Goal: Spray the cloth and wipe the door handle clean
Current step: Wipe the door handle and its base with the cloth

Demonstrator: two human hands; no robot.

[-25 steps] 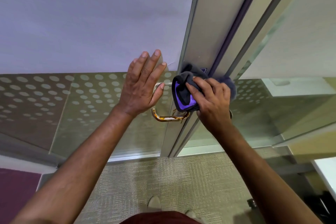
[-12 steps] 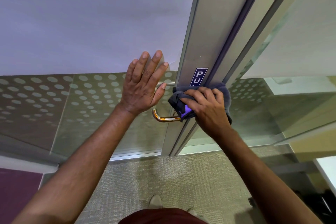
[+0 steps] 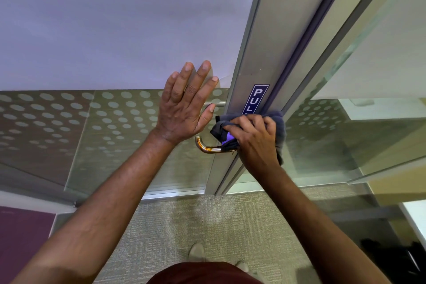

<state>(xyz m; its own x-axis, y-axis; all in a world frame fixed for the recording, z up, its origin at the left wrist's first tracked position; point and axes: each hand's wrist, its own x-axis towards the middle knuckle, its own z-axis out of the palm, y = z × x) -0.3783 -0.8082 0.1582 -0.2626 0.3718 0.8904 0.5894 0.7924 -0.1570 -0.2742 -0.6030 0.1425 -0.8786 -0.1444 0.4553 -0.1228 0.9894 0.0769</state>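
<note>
A grey cloth with a purple patch is bunched around the base of the door handle, a curved shiny metal bar low on the aluminium door stile. My right hand grips the cloth and presses it against the handle and stile, just under a blue PULL sticker, whose lowest letter the cloth hides. My left hand lies flat with fingers spread on the frosted glass door, left of the handle. No spray bottle is in view.
A dotted film band runs across the glass at hand height. Right of the stile stands a fixed glass panel. Beige carpet lies below, with my shoes near the bottom edge and a maroon patch at lower left.
My right hand has slid the cloth down the stile from above the handle to its base, uncovering the PULL sticker. My left hand has stayed flat on the glass.
</note>
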